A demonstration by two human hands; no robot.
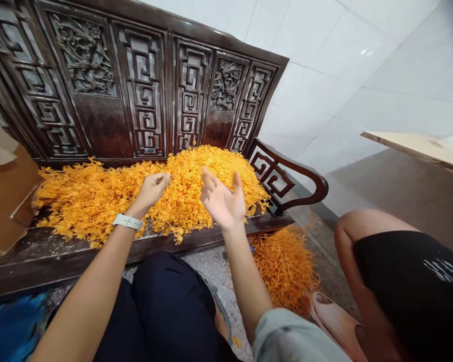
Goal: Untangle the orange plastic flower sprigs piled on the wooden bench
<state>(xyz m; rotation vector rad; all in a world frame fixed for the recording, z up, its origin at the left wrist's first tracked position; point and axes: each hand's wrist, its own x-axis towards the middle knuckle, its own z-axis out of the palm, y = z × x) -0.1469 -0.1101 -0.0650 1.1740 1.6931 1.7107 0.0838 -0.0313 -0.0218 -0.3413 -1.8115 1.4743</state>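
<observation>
A long heap of yellow-orange, branching sprig-like pieces (196,186), perhaps artificial flower parts, covers the seat of a dark carved wooden bench (147,251). Over the front of this heap, my left hand (153,191) is closed in a pinch, with a pale watch (128,221) on its wrist. Whatever the pinched fingertips hold, if anything, is too small to make out. To its right, my right hand (223,201) is turned palm up with fingers spread and slightly blurred. No piece shows in that palm.
A cardboard box (7,196) stands at the bench's left end. Below the curved armrest (305,186) lies a pile of darker orange stringy pieces (283,266) on the floor. Another person's bent leg (366,231) is at right, below a wooden board edge (419,151). Something blue (15,322) lies lower left.
</observation>
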